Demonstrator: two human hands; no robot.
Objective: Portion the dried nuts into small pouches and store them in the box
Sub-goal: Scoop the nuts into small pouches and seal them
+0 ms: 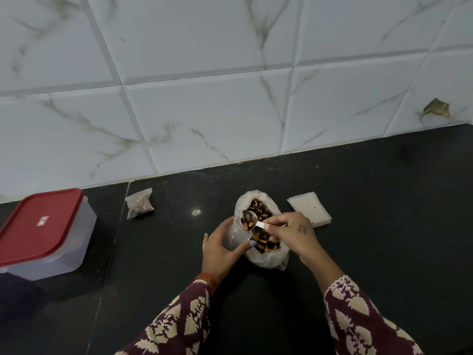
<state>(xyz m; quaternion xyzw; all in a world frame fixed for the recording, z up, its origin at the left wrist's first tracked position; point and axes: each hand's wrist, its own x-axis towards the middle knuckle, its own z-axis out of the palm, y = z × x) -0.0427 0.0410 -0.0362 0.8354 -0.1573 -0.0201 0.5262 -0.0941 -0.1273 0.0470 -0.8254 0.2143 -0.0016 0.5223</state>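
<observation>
A big open plastic bag (266, 260) of dried nuts (266, 243) sits at the middle of the black counter (371, 201). My left hand (220, 249) grips a small clear pouch (236, 233), held upright at the bag's left side. My right hand (291, 230) pinches the handle of a white spoon (252, 221) loaded with nuts, its bowl over the pouch's mouth. One filled pouch (139, 207) lies to the left near the wall. A clear box with a red lid (42, 229), shut, stands at the far left.
A stack of flat empty pouches (309, 210) lies right of the bag. A tiled wall (230, 85) runs close behind the counter. A seam in the counter (116, 239) runs between the box and the filled pouch.
</observation>
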